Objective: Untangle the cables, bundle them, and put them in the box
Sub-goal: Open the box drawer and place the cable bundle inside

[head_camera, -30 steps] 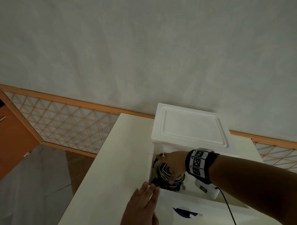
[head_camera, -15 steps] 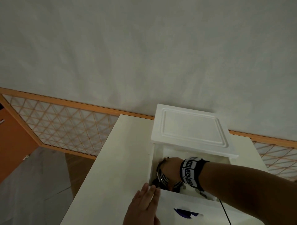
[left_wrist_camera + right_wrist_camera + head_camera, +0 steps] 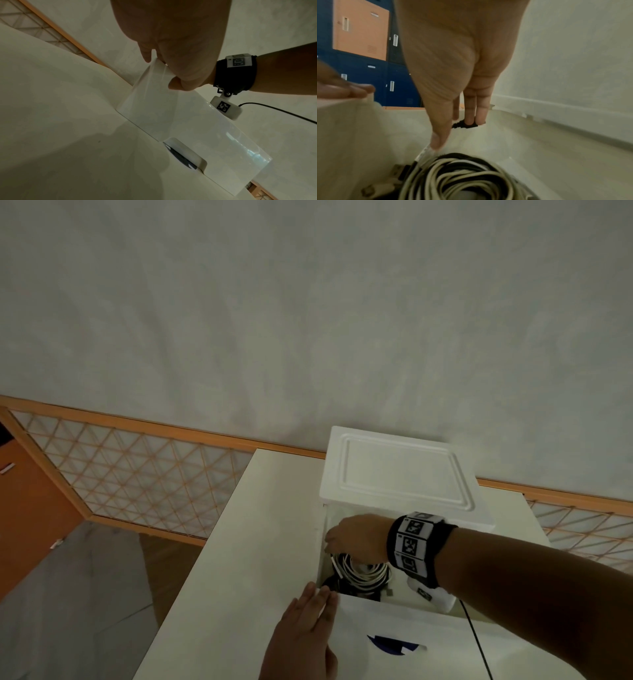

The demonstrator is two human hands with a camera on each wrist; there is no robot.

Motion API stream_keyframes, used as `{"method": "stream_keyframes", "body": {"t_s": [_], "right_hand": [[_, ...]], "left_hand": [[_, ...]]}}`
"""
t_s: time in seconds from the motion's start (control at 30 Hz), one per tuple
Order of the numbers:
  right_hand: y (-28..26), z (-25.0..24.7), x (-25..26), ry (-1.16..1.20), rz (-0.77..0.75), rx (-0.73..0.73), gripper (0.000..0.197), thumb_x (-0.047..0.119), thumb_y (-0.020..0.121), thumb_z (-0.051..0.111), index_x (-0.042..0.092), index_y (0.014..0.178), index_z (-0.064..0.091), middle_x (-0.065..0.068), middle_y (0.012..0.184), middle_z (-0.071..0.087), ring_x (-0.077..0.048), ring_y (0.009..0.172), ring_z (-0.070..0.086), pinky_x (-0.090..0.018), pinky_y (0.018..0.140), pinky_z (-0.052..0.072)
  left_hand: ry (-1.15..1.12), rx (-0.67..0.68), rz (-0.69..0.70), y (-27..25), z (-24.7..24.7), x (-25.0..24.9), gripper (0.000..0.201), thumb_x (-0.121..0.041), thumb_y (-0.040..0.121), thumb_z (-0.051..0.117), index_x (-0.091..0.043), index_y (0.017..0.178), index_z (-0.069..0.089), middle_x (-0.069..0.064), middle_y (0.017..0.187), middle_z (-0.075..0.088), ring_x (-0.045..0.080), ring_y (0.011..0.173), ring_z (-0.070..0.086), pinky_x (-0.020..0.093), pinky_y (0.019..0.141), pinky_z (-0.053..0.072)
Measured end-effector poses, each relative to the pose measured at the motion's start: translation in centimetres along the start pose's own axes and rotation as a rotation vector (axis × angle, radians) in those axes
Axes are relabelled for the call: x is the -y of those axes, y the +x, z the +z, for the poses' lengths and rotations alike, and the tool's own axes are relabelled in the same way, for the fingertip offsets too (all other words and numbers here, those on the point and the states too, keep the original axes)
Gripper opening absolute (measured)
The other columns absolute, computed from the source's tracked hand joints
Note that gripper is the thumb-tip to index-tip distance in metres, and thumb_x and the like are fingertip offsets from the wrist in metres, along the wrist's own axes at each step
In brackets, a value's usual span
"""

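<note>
A white drawer box (image 3: 400,470) stands on a pale table, its drawer (image 3: 411,631) pulled out toward me. A coiled bundle of white and black cables (image 3: 363,575) lies in the drawer's left end, also filling the bottom of the right wrist view (image 3: 462,175). My right hand (image 3: 356,537) hovers in the drawer just above the bundle, fingers straight down. Its fingertips (image 3: 474,119) touch a black connector (image 3: 464,125) and its thumb a white plug (image 3: 425,152). My left hand (image 3: 315,604) rests with straight fingers on the drawer front's top left corner (image 3: 159,70).
The table (image 3: 257,542) has bare surface left of the box, and its left edge drops to a grey floor. A wood-framed lattice rail (image 3: 137,474) runs behind it under a plain wall. A black wrist-camera lead (image 3: 476,642) hangs over the drawer front. Blue and orange lockers (image 3: 359,33) stand beyond.
My right hand lowered the cable bundle into the drawer, let it go, and now sits slightly above it with fingers straightened. The left hand stayed on the drawer corner.
</note>
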State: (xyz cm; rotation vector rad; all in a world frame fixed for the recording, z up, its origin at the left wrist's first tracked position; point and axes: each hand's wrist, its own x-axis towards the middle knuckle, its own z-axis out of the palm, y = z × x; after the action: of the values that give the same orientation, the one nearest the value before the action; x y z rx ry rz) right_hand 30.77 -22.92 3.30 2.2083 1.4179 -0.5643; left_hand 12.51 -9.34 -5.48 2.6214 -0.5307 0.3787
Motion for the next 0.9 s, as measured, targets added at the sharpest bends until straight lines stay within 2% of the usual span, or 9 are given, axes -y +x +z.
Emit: {"method": "stream_keyframes", "body": {"t_s": [0.07, 0.13, 0.2, 0.33, 0.4, 0.47, 0.57, 0.63, 0.9], "right_hand": [[1.4, 0.7, 0.2, -0.07, -0.035, 0.088, 0.053, 0.018, 0.088, 0.06, 0.011, 0.139, 0.045, -0.013, 0.137, 0.049, -0.036, 0.119, 0.052, -0.044, 0.094, 0.047], [2.3, 1.2, 0.3, -0.109, -0.029, 0.169, 0.05, 0.026, 0.088, 0.062, 0.01, 0.134, 0.05, -0.011, 0.13, 0.054, -0.035, 0.114, 0.055, -0.042, 0.088, 0.049], [3.0, 1.6, -0.1, -0.078, -0.011, 0.231, 0.053, 0.031, 0.089, 0.06, 0.01, 0.136, 0.048, -0.01, 0.137, 0.05, -0.033, 0.121, 0.051, -0.042, 0.095, 0.045], [3.2, 1.8, -0.7, -0.037, 0.03, 0.314, 0.08, 0.057, 0.076, 0.065, 0.02, 0.142, 0.039, -0.005, 0.149, 0.034, -0.033, 0.129, 0.036, -0.054, 0.098, 0.042], [3.1, 2.0, -0.4, -0.048, 0.042, 0.341, 0.099, 0.069, 0.065, 0.068, 0.025, 0.145, 0.032, -0.004, 0.151, 0.026, -0.034, 0.131, 0.029, -0.056, 0.099, 0.039], [2.9, 2.2, -0.1, -0.068, 0.042, 0.313, 0.107, 0.068, 0.058, 0.075, 0.025, 0.145, 0.03, -0.004, 0.148, 0.026, -0.035, 0.129, 0.03, -0.057, 0.097, 0.04], [2.6, 2.0, 0.2, -0.038, 0.051, 0.259, 0.107, 0.062, 0.057, 0.081, 0.02, 0.142, 0.032, -0.007, 0.139, 0.03, -0.036, 0.119, 0.035, -0.043, 0.084, 0.044], [2.4, 1.7, 0.3, -0.017, 0.064, 0.269, 0.106, 0.057, 0.058, 0.082, 0.017, 0.143, 0.032, -0.01, 0.136, 0.031, -0.036, 0.114, 0.039, -0.037, 0.075, 0.037], [2.7, 1.5, 0.6, -0.083, 0.063, 0.198, 0.095, 0.061, 0.057, 0.079, 0.018, 0.133, 0.043, -0.01, 0.121, 0.048, -0.03, 0.104, 0.043, -0.041, 0.076, 0.044]], "left_hand": [[0.013, -0.039, 0.011, -0.1, 0.4, 0.3, 0.053, -0.023, 0.072, 0.039, -0.021, 0.123, 0.053, -0.002, 0.115, 0.07, 0.018, 0.116, 0.054, 0.034, 0.075, 0.057], [0.058, -0.058, 0.018, -0.1, 0.9, 0.6, 0.049, -0.019, 0.092, 0.02, -0.022, 0.119, 0.061, -0.005, 0.114, 0.071, 0.019, 0.111, 0.062, 0.034, 0.075, 0.057], [0.078, -0.059, 0.011, -0.1, 1.1, 0.7, 0.053, -0.028, 0.102, 0.01, -0.025, 0.119, 0.06, -0.009, 0.112, 0.071, 0.016, 0.104, 0.068, 0.034, 0.074, 0.057], [0.052, -0.088, 0.001, -0.3, 1.5, 0.6, 0.051, -0.028, 0.1, 0.011, -0.025, 0.122, 0.058, -0.009, 0.113, 0.071, 0.015, 0.105, 0.067, 0.034, 0.076, 0.057], [0.031, -0.094, 0.013, -0.3, 1.4, 0.6, 0.042, -0.021, 0.091, 0.024, -0.024, 0.124, 0.052, -0.007, 0.115, 0.07, 0.016, 0.107, 0.066, 0.034, 0.078, 0.056], [0.001, -0.069, 0.018, -0.3, 1.5, 0.7, 0.048, -0.021, 0.079, 0.038, -0.023, 0.125, 0.05, -0.006, 0.116, 0.07, 0.017, 0.108, 0.066, 0.034, 0.08, 0.056], [0.009, -0.059, 0.02, -0.3, 1.4, 0.8, 0.046, -0.021, 0.092, 0.021, -0.022, 0.125, 0.052, -0.004, 0.118, 0.069, 0.019, 0.109, 0.065, 0.035, 0.081, 0.056], [0.002, -0.043, 0.008, -0.3, 1.3, 0.8, 0.05, -0.018, 0.084, 0.028, -0.021, 0.124, 0.059, -0.003, 0.118, 0.069, 0.02, 0.11, 0.065, 0.036, 0.081, 0.055], [0.071, 0.013, -0.035, 0.0, 0.8, 0.5, 0.063, -0.03, 0.096, 0.01, -0.022, 0.115, 0.07, -0.004, 0.113, 0.071, 0.018, 0.106, 0.067, 0.037, 0.076, 0.057]]}}
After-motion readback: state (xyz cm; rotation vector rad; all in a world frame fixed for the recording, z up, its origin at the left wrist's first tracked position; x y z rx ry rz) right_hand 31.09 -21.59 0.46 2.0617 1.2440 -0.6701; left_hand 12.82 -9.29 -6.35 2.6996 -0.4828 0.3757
